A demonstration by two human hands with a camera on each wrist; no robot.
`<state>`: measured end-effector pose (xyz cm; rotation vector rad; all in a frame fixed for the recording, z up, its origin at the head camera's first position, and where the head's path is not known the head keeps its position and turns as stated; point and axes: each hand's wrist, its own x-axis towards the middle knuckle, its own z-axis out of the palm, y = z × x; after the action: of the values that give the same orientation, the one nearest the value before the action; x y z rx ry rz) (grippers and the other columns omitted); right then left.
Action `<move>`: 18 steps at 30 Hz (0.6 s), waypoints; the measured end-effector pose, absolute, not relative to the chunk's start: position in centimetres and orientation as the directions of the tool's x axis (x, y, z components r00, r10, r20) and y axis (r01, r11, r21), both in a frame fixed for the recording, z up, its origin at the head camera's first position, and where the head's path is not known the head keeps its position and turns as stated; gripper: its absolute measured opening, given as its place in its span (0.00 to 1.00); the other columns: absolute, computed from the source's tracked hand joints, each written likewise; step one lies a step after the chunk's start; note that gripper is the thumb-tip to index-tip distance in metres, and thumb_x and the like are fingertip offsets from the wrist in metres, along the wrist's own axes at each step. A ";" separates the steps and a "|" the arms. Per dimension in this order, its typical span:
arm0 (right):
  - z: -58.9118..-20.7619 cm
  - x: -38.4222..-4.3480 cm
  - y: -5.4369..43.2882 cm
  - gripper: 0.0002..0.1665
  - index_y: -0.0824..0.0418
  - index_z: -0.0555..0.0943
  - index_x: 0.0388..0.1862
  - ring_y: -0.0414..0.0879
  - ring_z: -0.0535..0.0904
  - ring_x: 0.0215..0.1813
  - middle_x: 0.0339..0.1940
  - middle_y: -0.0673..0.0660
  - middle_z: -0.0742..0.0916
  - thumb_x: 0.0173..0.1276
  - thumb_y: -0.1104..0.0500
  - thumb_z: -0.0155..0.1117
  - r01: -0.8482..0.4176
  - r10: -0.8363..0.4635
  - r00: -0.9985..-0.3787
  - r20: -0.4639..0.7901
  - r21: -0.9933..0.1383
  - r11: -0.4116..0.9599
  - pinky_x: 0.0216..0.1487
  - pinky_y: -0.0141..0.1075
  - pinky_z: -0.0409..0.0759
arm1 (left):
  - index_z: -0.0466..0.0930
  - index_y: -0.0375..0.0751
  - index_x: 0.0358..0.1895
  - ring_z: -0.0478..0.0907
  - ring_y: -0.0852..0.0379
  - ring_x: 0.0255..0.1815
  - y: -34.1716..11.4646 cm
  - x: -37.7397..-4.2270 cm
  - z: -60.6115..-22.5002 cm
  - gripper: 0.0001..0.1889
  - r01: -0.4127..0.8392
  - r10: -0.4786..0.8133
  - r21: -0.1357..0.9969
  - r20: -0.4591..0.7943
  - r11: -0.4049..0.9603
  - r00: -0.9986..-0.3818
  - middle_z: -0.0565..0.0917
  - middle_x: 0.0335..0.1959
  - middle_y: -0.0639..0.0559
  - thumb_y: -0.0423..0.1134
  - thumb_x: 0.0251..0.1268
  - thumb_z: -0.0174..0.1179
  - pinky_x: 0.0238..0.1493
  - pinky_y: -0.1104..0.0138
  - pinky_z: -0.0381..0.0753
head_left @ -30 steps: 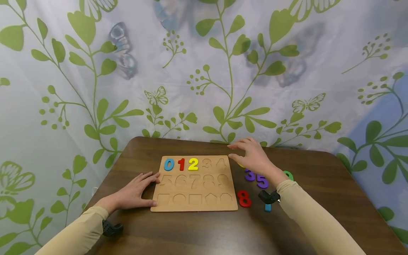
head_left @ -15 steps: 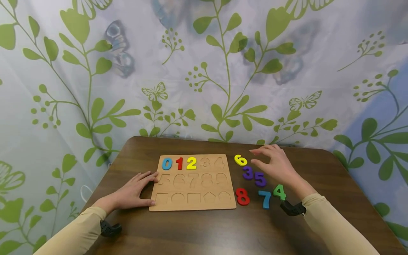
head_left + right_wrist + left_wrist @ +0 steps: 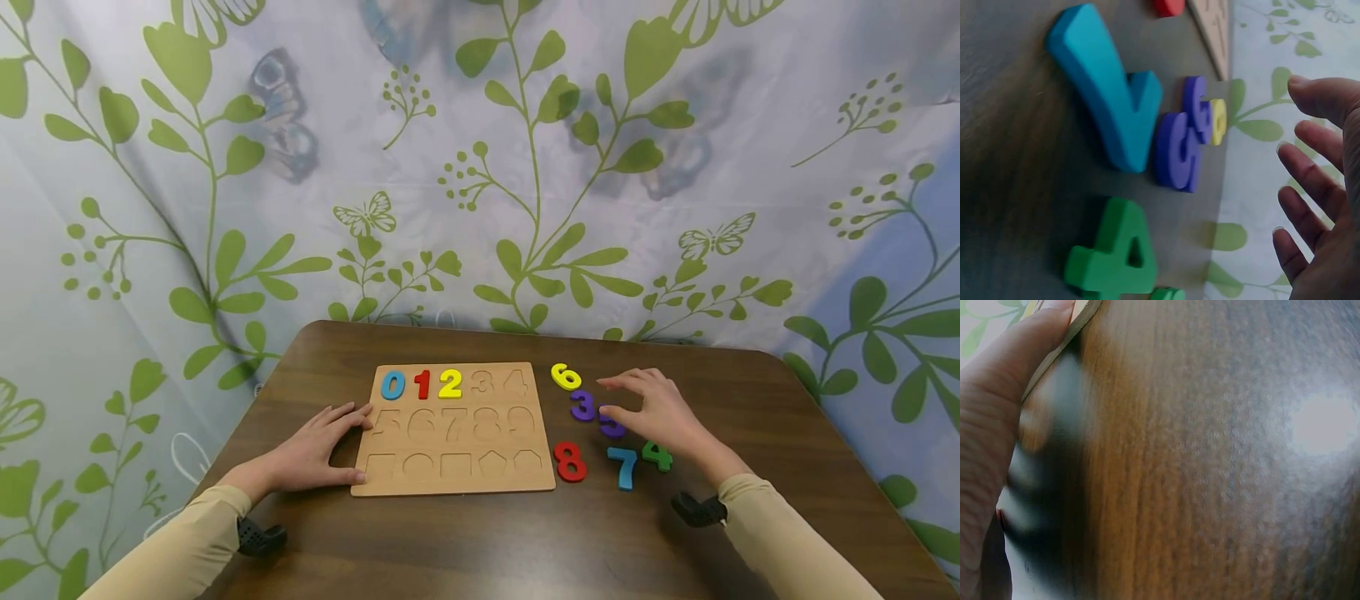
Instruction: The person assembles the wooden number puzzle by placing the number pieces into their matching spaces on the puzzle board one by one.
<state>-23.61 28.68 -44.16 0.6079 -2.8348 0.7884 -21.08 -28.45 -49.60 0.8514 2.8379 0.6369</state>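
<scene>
My left hand (image 3: 318, 448), thumb and fingers apart, rests on the left edge of the wooden number board (image 3: 472, 445), presumably to steady it. Seated top-row: blue numeral 0 (image 3: 385, 387), red numeral 1 (image 3: 422, 385), yellow numeral 2 (image 3: 450, 384). The purple numeral 5 (image 3: 612, 430) lies loose to the right; my right hand (image 3: 662, 417) hangs over it, grip wide, nothing held.

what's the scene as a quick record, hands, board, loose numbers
left hand: touching the board's left edge
right hand: near purple 5, holding nothing
in board's top row: blue 0, red 1, yellow 2
loose right of board: yellow 6, purple 3, purple 5, red 8, blue 7, green 4
cut off: another green piece, right wrist view
</scene>
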 end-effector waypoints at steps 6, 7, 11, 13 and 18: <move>-45.7 -24.1 28.9 0.32 0.55 0.82 0.64 0.61 0.67 0.67 0.58 0.56 0.84 0.65 0.45 0.76 -0.372 -0.332 -0.928 0.170 -0.472 0.799 0.66 0.67 0.58 | 0.71 0.52 0.69 0.51 0.36 0.81 -28.5 -21.1 -49.7 0.43 0.505 0.549 0.422 0.020 0.753 -0.836 0.61 0.81 0.48 0.73 0.56 0.65 0.76 0.36 0.47; -45.9 -24.2 28.9 0.32 0.55 0.82 0.65 0.62 0.66 0.67 0.59 0.57 0.83 0.64 0.45 0.76 -0.365 -0.330 -0.931 0.159 -0.474 0.801 0.66 0.68 0.58 | 0.70 0.52 0.69 0.51 0.36 0.81 -28.5 -21.1 -49.7 0.43 0.506 0.549 0.420 0.020 0.753 -0.835 0.61 0.81 0.48 0.73 0.56 0.65 0.76 0.36 0.47; -46.6 -24.6 29.0 0.36 0.54 0.82 0.66 0.64 0.65 0.69 0.62 0.59 0.81 0.62 0.41 0.77 -0.341 -0.322 -0.939 0.122 -0.473 0.813 0.66 0.71 0.57 | 0.71 0.52 0.69 0.51 0.36 0.81 -28.5 -21.2 -49.6 0.42 0.508 0.552 0.421 0.022 0.751 -0.834 0.61 0.81 0.48 0.73 0.57 0.66 0.76 0.36 0.47; -46.9 -24.9 28.9 0.37 0.53 0.81 0.66 0.65 0.64 0.69 0.63 0.60 0.80 0.61 0.39 0.77 -0.331 -0.320 -0.941 0.107 -0.471 0.817 0.65 0.73 0.55 | 0.71 0.52 0.69 0.51 0.36 0.81 -28.4 -21.1 -49.6 0.42 0.511 0.554 0.422 0.024 0.749 -0.832 0.61 0.81 0.47 0.72 0.57 0.66 0.76 0.36 0.47; -47.3 -25.4 28.3 0.40 0.53 0.82 0.65 0.65 0.64 0.68 0.63 0.61 0.79 0.58 0.35 0.77 -0.322 -0.315 -0.944 0.095 -0.463 0.826 0.64 0.73 0.55 | 0.71 0.52 0.69 0.52 0.35 0.80 -28.4 -21.1 -49.6 0.42 0.515 0.557 0.421 0.026 0.747 -0.830 0.61 0.80 0.47 0.73 0.57 0.65 0.75 0.36 0.47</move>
<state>-25.39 28.33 -47.26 0.5217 -2.9882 0.7612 -21.12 -28.45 -49.58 0.8744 2.8409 0.6385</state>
